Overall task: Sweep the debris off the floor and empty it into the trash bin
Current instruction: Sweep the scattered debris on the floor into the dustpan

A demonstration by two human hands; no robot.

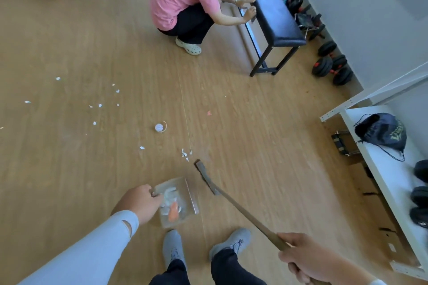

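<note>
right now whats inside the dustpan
The dustpan holds white paper scraps and an orange piece. The left hand grips its edge and covers that corner, so anything beneath the fingers is hidden.

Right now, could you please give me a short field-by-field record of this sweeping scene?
left hand: grips the rim of the clear dustpan
right hand: grips the broom handle
broom head: on the wooden floor, just right of the dustpan
dustpan contents: white and orange scraps
loose debris: white paper bits ahead of the broom, more scattered to the left, a small white round item
trash bin: not in view
bystander: crouching person at a black bench
</note>
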